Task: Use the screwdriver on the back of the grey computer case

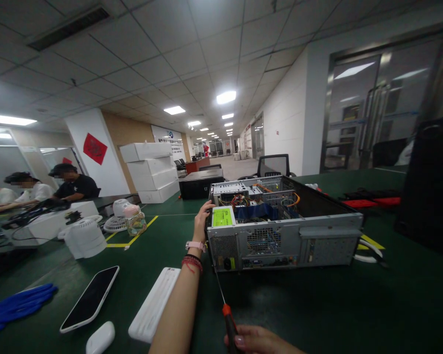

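An open computer case (258, 246) lies on its side on the green table, its rear panel facing me. Inside show a power supply with a bright green label (222, 217), bundled cables and a dark blue ribbon. My left hand (201, 223) grips the case's left side, fingers bent at the top edge and partly hidden behind it. In my right hand (260, 339), at the bottom of the view, is a screwdriver (228, 314) with a red and black handle. Its thin shaft points up to the lower left corner of the rear panel; whether the tip touches cannot be made out.
Left of my arm lie a white power bank (155, 305), a phone (90, 299), a white earbud case (101, 338) and blue gloves (18, 307). Small fans (84, 238) stand farther back. White boxes (153, 172) and a black case (201, 183) are beyond. Several people sit far left.
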`<state>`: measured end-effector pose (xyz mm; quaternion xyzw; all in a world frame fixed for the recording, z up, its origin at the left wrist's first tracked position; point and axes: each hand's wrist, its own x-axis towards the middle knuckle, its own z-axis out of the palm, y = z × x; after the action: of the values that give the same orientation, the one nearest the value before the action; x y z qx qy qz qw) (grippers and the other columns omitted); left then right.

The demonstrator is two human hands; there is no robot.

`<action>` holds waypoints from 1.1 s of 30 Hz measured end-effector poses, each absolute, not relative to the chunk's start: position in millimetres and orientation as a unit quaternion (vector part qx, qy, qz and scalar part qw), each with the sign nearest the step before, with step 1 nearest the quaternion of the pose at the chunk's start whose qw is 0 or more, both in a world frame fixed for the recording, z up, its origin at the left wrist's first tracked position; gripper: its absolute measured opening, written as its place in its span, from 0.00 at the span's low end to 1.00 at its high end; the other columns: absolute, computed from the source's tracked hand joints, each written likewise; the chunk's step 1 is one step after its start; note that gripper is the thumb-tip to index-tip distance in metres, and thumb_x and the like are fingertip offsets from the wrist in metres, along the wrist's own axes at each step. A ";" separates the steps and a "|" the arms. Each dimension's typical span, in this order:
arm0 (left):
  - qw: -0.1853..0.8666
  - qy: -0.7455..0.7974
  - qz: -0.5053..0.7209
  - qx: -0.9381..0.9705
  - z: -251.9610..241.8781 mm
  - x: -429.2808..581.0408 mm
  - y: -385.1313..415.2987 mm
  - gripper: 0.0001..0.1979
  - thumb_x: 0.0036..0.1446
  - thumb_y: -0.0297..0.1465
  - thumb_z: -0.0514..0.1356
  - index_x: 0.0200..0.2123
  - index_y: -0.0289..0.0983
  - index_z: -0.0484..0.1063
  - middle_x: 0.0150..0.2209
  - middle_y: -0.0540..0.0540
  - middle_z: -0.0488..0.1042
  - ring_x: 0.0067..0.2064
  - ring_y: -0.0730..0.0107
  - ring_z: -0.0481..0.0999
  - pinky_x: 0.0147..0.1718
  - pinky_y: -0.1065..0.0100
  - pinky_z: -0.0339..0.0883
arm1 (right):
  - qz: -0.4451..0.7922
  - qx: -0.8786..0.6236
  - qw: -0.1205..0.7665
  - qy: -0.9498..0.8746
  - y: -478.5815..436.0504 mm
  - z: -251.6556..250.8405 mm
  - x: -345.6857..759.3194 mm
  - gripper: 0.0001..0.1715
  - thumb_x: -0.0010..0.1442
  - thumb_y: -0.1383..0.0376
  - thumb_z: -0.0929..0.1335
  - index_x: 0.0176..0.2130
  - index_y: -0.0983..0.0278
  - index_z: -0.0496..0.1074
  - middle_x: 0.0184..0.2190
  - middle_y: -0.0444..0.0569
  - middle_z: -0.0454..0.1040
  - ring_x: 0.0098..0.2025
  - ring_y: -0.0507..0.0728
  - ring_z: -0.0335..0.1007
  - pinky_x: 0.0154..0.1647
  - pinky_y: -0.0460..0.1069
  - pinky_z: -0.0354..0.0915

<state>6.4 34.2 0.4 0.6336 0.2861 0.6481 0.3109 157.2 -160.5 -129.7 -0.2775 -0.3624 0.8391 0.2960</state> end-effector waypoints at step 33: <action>0.309 0.278 0.651 0.635 -4.1 4.5 39.8 0.16 0.50 0.33 0.50 0.36 0.34 0.74 0.54 0.42 0.68 0.58 0.56 0.64 0.59 0.59 0.52 | 0.849 -0.299 0.330 -0.284 -164.0 -122.9 148.9 0.28 0.31 0.62 0.79 0.31 0.68 0.68 0.27 0.44 0.73 0.27 0.49 0.71 0.34 0.44 0.62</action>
<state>4.5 39.8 -4.1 0.6351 0.2779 0.6508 0.3094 148.9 -164.0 -122.9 -0.2985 -0.2844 0.8493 0.3298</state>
